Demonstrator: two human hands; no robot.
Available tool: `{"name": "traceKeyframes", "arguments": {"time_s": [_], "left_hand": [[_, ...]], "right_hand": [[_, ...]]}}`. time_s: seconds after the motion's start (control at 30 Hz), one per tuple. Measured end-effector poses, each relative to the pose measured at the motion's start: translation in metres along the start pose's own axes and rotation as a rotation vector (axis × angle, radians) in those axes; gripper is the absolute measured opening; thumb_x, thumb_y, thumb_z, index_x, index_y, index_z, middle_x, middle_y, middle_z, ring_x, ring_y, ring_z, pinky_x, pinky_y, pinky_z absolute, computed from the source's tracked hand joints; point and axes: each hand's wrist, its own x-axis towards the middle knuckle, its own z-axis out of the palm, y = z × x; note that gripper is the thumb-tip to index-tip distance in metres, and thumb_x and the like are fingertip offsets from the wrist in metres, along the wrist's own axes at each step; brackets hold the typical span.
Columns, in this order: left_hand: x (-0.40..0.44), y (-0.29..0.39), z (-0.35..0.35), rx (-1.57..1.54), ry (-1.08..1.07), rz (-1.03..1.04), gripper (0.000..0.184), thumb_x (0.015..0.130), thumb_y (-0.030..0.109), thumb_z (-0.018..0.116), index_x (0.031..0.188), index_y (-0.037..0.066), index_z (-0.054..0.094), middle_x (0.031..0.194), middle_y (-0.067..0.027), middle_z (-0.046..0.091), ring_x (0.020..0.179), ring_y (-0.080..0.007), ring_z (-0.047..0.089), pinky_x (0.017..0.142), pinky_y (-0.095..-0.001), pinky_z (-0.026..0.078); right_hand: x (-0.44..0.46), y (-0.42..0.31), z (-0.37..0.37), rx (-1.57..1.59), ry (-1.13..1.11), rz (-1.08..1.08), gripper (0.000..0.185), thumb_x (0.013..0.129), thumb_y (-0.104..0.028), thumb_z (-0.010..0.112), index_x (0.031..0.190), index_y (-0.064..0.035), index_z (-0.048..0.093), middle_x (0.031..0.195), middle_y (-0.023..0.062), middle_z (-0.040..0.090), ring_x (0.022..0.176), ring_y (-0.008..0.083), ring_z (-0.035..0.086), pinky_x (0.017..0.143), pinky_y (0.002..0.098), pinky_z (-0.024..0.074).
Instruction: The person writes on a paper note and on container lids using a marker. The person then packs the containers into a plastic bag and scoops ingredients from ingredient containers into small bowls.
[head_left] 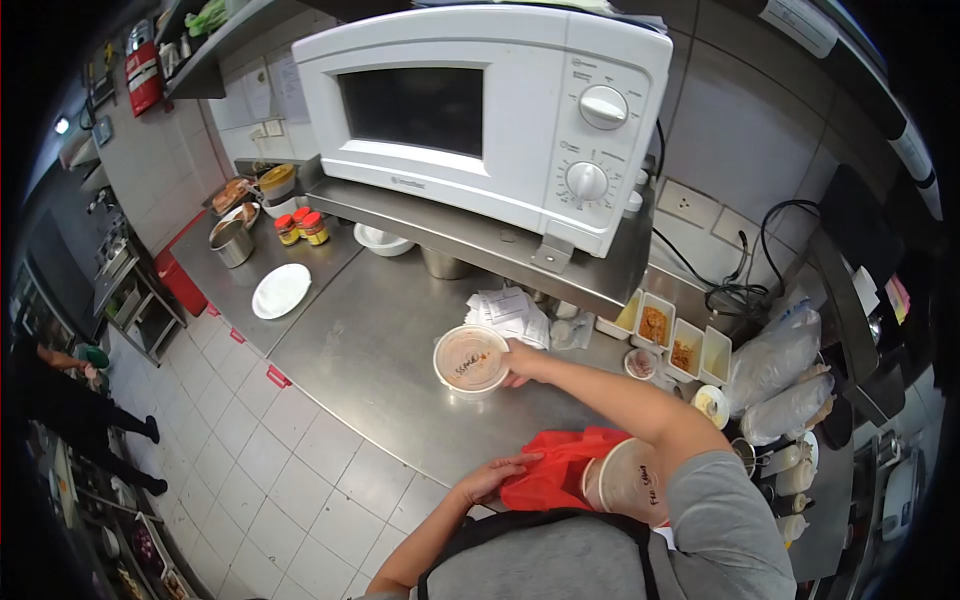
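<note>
My right hand (522, 362) grips the side of a round plastic tub (468, 362) with a clear lid and dark handwriting on top. Reddish-brown contents show through its lid, and it is over the steel counter. Close to my body, my left hand (492, 477) has its fingers closed on the edge of a red plastic bag (560, 462). A second lidded tub (625, 484), also with handwriting, stands at the bag's right side, partly hidden by my right arm. Whether that tub sits inside the bag I cannot tell.
A white microwave (500, 120) stands on a raised shelf. Behind the tub lie white papers (505, 315). Food trays (655, 322) and bagged goods (775, 355) line the right. A white plate (282, 291), jars (302, 227) and a metal pot (231, 243) are left. Another person (75, 400) stands far left.
</note>
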Motion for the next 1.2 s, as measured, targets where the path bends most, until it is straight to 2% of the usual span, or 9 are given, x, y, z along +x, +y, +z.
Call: {"name": "traceKeyframes", "arguments": {"time_s": [0.13, 0.2, 0.4, 0.53, 0.63, 0.83, 0.93, 1.1, 1.2], "left_hand": [[0.002, -0.002, -0.005, -0.054, 0.006, -0.028, 0.049, 0.084, -0.001, 0.042, 0.133, 0.004, 0.044, 0.136, -0.0095, 0.043, 0.124, -0.0180, 0.043, 0.105, -0.0300, 0.032], [0.000, 0.010, 0.000, -0.037, 0.055, -0.086, 0.055, 0.079, -0.004, 0.043, 0.133, 0.004, 0.043, 0.135, -0.0095, 0.045, 0.120, -0.0176, 0.047, 0.101, -0.0293, 0.037], [-0.004, 0.022, -0.002, 0.014, 0.302, -0.051, 0.041, 0.084, 0.002, 0.051, 0.125, 0.002, 0.049, 0.124, -0.0117, 0.054, 0.107, -0.0197, 0.057, 0.093, -0.0318, 0.047], [-0.009, 0.046, -0.004, 0.062, 0.348, -0.111, 0.036, 0.086, 0.006, 0.053, 0.122, 0.003, 0.052, 0.113, -0.0083, 0.060, 0.100, -0.0188, 0.060, 0.089, -0.0308, 0.048], [-0.016, 0.085, 0.020, 0.565, 0.250, -0.148, 0.035, 0.088, 0.005, 0.050, 0.123, 0.004, 0.053, 0.111, -0.0071, 0.062, 0.099, -0.0182, 0.060, 0.087, -0.0300, 0.048], [-0.028, 0.124, 0.084, 1.366, 0.288, 0.256, 0.035, 0.081, -0.003, 0.044, 0.114, -0.003, 0.055, 0.110, -0.0230, 0.059, 0.096, -0.0356, 0.060, 0.086, -0.0371, 0.047], [-0.036, 0.132, 0.102, 1.628, 0.473, 0.302, 0.033, 0.078, -0.003, 0.044, 0.108, -0.004, 0.058, 0.109, -0.0251, 0.058, 0.095, -0.0406, 0.058, 0.084, -0.0410, 0.047], [-0.043, 0.158, 0.139, 1.616, 0.408, 0.505, 0.050, 0.067, -0.014, 0.039, 0.112, -0.004, 0.057, 0.104, -0.0222, 0.061, 0.093, -0.0387, 0.059, 0.084, -0.0381, 0.047], [-0.058, 0.176, 0.198, 1.468, 0.291, 0.583, 0.056, 0.064, -0.016, 0.037, 0.115, -0.003, 0.056, 0.101, -0.0196, 0.063, 0.091, -0.0355, 0.061, 0.084, -0.0357, 0.047]], "right_hand": [[0.016, 0.016, 0.005, 0.111, -0.072, -0.066, 0.047, 0.085, 0.000, 0.033, 0.131, 0.0020, 0.023, 0.093, 0.0256, 0.059, 0.058, 0.0271, 0.066, 0.047, 0.0358, 0.0561], [0.004, 0.027, 0.007, 0.121, 0.046, -0.026, 0.045, 0.082, 0.005, 0.032, 0.126, 0.0058, 0.027, 0.088, 0.0279, 0.058, 0.057, 0.0290, 0.066, 0.046, 0.0373, 0.0558], [-0.089, 0.044, -0.040, 0.268, -0.272, -0.103, 0.036, 0.087, -0.006, 0.041, 0.122, -0.0008, 0.045, 0.096, 0.0166, 0.061, 0.069, 0.0226, 0.066, 0.055, 0.0326, 0.0560], [-0.113, 0.072, -0.044, -0.078, -0.301, -0.275, 0.033, 0.088, -0.009, 0.043, 0.119, -0.0023, 0.050, 0.103, 0.0150, 0.062, 0.078, 0.0255, 0.065, 0.069, 0.0372, 0.0536], [-0.120, 0.080, -0.040, -0.500, -0.180, -0.498, 0.031, 0.087, -0.009, 0.046, 0.116, -0.0036, 0.054, 0.106, 0.0181, 0.061, 0.083, 0.0316, 0.064, 0.075, 0.0403, 0.0505], [-0.154, 0.051, -0.021, -0.506, 0.039, -0.338, 0.023, 0.082, -0.006, 0.051, 0.102, -0.0025, 0.059, 0.103, 0.0229, 0.058, 0.090, 0.0386, 0.060, 0.074, 0.0451, 0.0491], [-0.181, 0.029, -0.012, -0.695, 0.229, -0.523, 0.020, 0.082, -0.013, 0.055, 0.100, -0.0027, 0.055, 0.102, 0.0163, 0.057, 0.088, 0.0342, 0.059, 0.071, 0.0407, 0.0499], [-0.179, 0.031, 0.007, -0.789, -0.348, -0.540, 0.031, 0.081, -0.019, 0.057, 0.109, -0.0062, 0.057, 0.118, 0.0145, 0.049, 0.098, 0.0297, 0.057, 0.080, 0.0402, 0.0482], [-0.189, 0.030, 0.030, -0.960, -0.248, -0.724, 0.032, 0.080, -0.020, 0.058, 0.111, -0.0110, 0.059, 0.119, 0.0150, 0.051, 0.111, 0.0284, 0.050, 0.092, 0.0404, 0.0420]]}}
